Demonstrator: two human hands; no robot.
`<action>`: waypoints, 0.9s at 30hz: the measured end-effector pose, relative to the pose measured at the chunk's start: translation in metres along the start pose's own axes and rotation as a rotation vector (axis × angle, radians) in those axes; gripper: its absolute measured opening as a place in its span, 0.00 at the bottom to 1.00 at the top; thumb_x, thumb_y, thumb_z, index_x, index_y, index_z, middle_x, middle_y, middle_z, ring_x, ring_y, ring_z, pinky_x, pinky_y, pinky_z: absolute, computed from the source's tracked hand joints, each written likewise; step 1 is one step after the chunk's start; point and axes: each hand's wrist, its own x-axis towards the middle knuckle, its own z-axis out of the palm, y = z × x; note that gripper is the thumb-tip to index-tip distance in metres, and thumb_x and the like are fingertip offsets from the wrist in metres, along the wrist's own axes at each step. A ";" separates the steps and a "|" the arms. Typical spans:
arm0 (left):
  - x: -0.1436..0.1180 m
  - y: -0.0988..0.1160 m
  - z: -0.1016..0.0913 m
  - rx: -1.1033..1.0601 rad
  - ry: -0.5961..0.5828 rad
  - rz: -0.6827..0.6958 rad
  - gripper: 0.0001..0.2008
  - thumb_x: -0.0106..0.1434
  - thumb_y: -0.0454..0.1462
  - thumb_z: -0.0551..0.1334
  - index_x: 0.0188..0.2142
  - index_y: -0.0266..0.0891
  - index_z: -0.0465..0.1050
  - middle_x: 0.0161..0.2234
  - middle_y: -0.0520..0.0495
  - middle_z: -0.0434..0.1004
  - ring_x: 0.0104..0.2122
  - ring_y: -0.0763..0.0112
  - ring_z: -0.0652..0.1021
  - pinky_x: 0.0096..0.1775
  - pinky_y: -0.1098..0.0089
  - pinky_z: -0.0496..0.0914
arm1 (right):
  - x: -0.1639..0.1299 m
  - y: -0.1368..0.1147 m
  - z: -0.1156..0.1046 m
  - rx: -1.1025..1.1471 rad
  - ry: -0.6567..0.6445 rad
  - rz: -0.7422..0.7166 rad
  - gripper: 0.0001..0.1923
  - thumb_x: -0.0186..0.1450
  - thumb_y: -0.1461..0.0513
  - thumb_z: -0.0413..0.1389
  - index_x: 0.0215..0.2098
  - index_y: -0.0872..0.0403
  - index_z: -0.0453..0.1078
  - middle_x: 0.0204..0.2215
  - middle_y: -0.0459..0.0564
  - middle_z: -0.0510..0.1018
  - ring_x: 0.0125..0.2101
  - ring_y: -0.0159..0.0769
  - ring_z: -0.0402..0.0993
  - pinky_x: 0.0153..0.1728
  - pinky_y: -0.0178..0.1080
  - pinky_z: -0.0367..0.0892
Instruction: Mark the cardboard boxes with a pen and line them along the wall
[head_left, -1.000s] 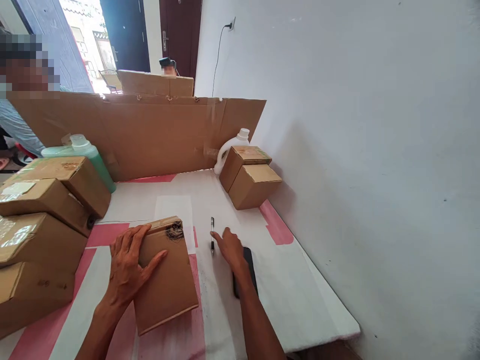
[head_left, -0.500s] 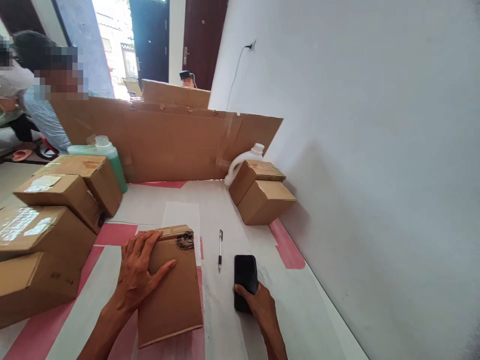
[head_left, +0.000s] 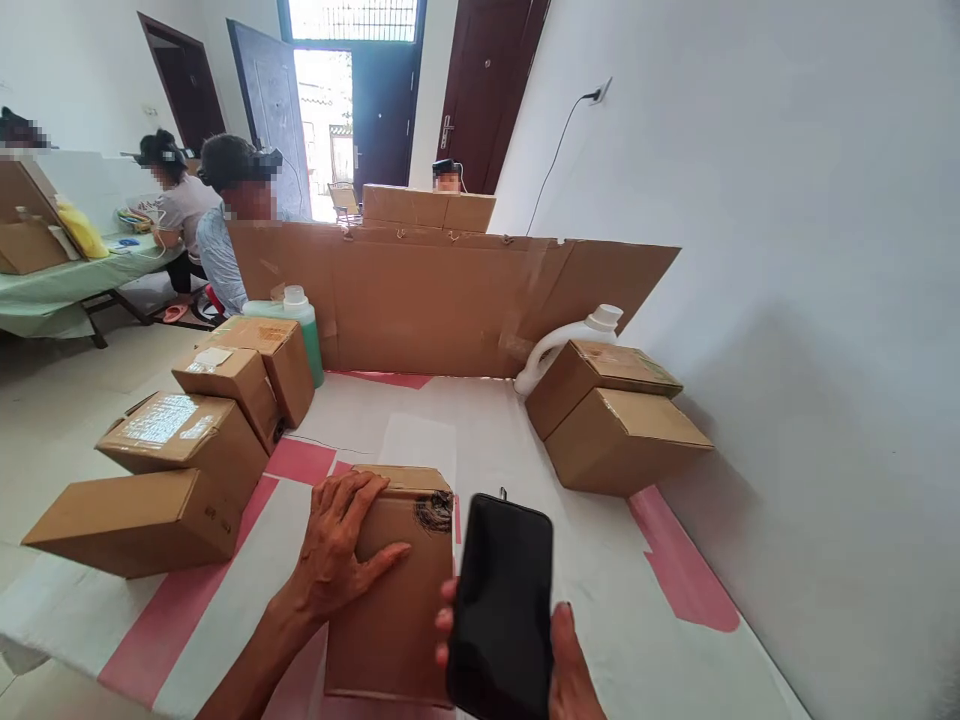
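Head view: glossy black phone [head_left: 501,605] in the right hand [head_left: 574,670], left hand [head_left: 337,540] on a box [head_left: 397,620]
It's a smooth, round-cornered slab, held up just right of the box, fingertips curled round one edge, thumb along the other. Left fingers are splayed over matte brown cardboard with a scratchy black scribble [head_left: 435,512]. Half a second ago the phone lay on the table [head_left: 600,570]; now it hides most of the pen [head_left: 503,494].
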 end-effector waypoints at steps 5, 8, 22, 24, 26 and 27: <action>-0.004 0.001 -0.004 -0.024 -0.014 -0.009 0.30 0.63 0.42 0.68 0.61 0.39 0.63 0.54 0.39 0.73 0.55 0.52 0.71 0.57 0.56 0.62 | 0.014 0.011 0.041 0.036 -0.207 0.096 0.32 0.65 0.41 0.58 0.46 0.62 0.80 0.43 0.63 0.84 0.38 0.47 0.82 0.41 0.46 0.76; -0.004 0.001 -0.004 -0.037 -0.030 -0.017 0.29 0.63 0.40 0.68 0.61 0.39 0.62 0.54 0.39 0.73 0.55 0.52 0.70 0.58 0.56 0.61 | 0.018 0.012 0.045 0.059 -0.240 0.129 0.30 0.68 0.43 0.55 0.47 0.61 0.80 0.44 0.62 0.84 0.39 0.48 0.82 0.40 0.46 0.76; -0.002 0.001 -0.004 -0.030 -0.026 -0.004 0.28 0.65 0.42 0.66 0.61 0.39 0.62 0.54 0.39 0.72 0.55 0.52 0.70 0.57 0.57 0.61 | 0.022 0.014 0.035 0.102 -0.307 0.193 0.30 0.67 0.42 0.54 0.48 0.57 0.79 0.41 0.61 0.84 0.38 0.51 0.82 0.43 0.53 0.75; -0.003 0.000 -0.003 -0.017 -0.017 0.001 0.28 0.65 0.42 0.66 0.61 0.38 0.63 0.54 0.39 0.73 0.54 0.53 0.71 0.57 0.57 0.61 | 0.023 0.014 0.031 0.102 -0.326 0.190 0.30 0.67 0.42 0.55 0.49 0.57 0.79 0.42 0.61 0.84 0.38 0.50 0.82 0.44 0.52 0.75; -0.003 0.000 -0.003 -0.005 -0.011 0.007 0.27 0.65 0.42 0.66 0.61 0.38 0.63 0.53 0.39 0.73 0.54 0.53 0.71 0.56 0.57 0.62 | 0.022 0.013 0.031 0.102 -0.324 0.160 0.29 0.68 0.43 0.55 0.51 0.57 0.79 0.45 0.60 0.83 0.41 0.50 0.82 0.45 0.51 0.74; -0.003 0.000 -0.003 -0.001 -0.007 0.008 0.27 0.65 0.42 0.66 0.60 0.38 0.64 0.53 0.39 0.74 0.54 0.53 0.71 0.56 0.57 0.62 | 0.021 0.013 0.033 0.102 -0.317 0.142 0.29 0.68 0.43 0.55 0.51 0.57 0.79 0.47 0.60 0.83 0.42 0.50 0.82 0.46 0.50 0.74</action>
